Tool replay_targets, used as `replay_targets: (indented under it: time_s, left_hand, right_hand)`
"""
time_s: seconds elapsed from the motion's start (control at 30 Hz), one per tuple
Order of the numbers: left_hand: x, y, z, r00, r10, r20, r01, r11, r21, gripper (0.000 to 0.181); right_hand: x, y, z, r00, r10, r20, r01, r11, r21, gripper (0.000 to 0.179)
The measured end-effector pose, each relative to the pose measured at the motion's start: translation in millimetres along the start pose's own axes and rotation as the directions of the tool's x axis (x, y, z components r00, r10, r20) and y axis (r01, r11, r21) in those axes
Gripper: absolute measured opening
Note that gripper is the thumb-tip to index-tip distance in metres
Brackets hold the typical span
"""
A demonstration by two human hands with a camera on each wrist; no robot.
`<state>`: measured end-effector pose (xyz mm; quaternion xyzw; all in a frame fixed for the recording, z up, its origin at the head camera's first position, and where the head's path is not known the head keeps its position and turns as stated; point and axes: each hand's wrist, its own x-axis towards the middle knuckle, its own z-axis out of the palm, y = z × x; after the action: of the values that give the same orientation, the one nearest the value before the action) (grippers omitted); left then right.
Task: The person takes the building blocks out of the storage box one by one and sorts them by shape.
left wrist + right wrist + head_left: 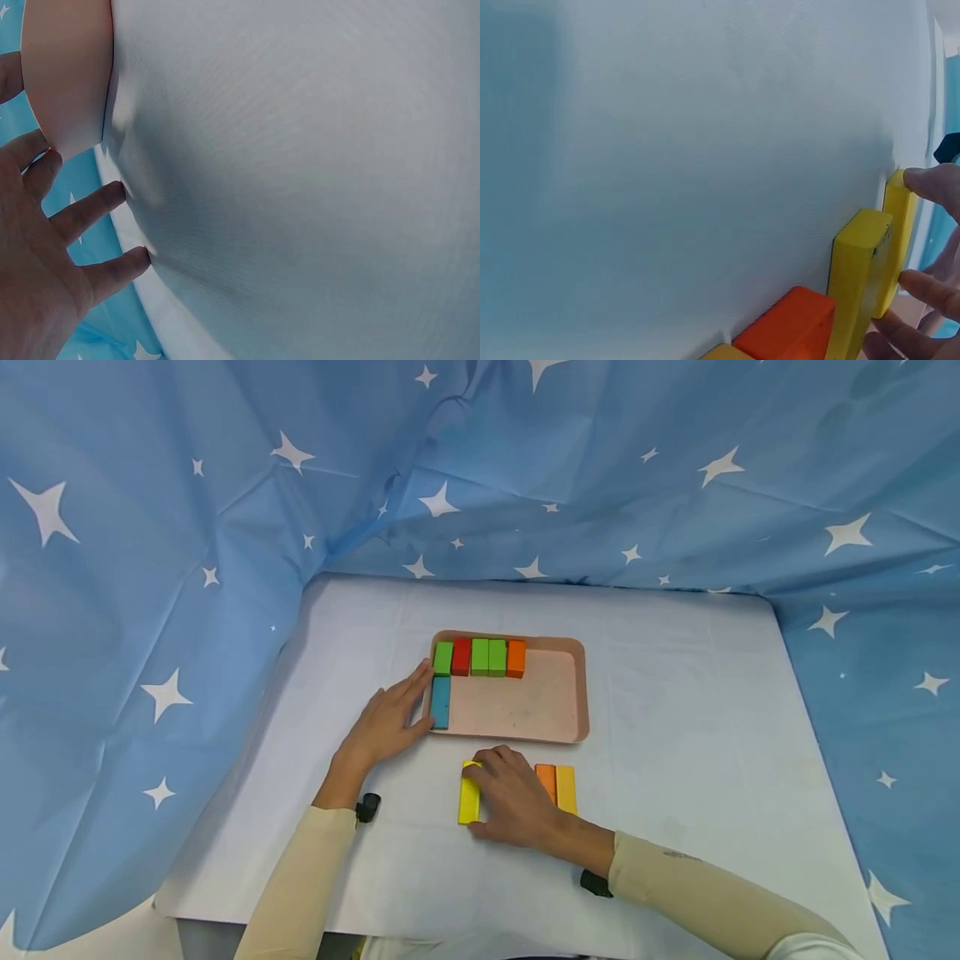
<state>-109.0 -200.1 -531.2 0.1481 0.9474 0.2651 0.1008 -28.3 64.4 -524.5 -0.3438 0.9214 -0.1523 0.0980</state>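
Note:
At the left rim of a pink tray (581,693), my left hand (386,722) rests with straight, spread fingers; in the left wrist view its fingertips touch the tray's side (71,75) and the tablecloth. My right hand (517,797) pinches a yellow block (468,797) lengthwise on the table in front of the tray, thumb at the near end and fingers at the far end. Beside it, a second yellow block (851,277) shows in the right wrist view but is hidden under the hand from above. Further right lie an orange block (546,781) and a yellow-orange block (566,789).
Along the tray's far wall stand a green block (443,658), a red block (461,657), two more green ones and an orange block (516,658). A blue block (440,702) lies along the left wall. A blue star-patterned curtain (495,468) surrounds the white table (690,727).

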Motion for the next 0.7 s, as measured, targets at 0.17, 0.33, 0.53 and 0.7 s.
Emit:
replay_targets:
  time_s: [0.17,0.33,0.53,0.7]
  left_hand:
    - [0.0,0.0,0.1,1.000,-0.009,0.006,0.009,1.000,-0.002,0.080]
    - [-0.5,-0.9,1.3,1.000,-0.009,0.007,0.009,1.000,-0.001,0.081]
    - [-0.5,-0.4,1.4,1.000,-0.009,0.010,0.009,1.000,0.001,0.081]
    - [-0.5,1.3,-0.4,1.000,-0.012,0.012,0.012,1.000,-0.008,0.080]
  right_hand:
    - [-2.5,2.5,0.6,1.000,0.004,-0.002,-0.004,1.000,0.015,0.067]
    - [-4.2,3.8,0.6,1.000,0.008,0.001,-0.008,1.000,0.027,0.068]
    - [-6.1,5.8,0.3,1.000,0.016,0.002,-0.016,1.000,0.017,0.069]
    - [-7.1,7.3,0.0,1.000,0.017,-0.003,-0.017,1.000,0.015,0.069]
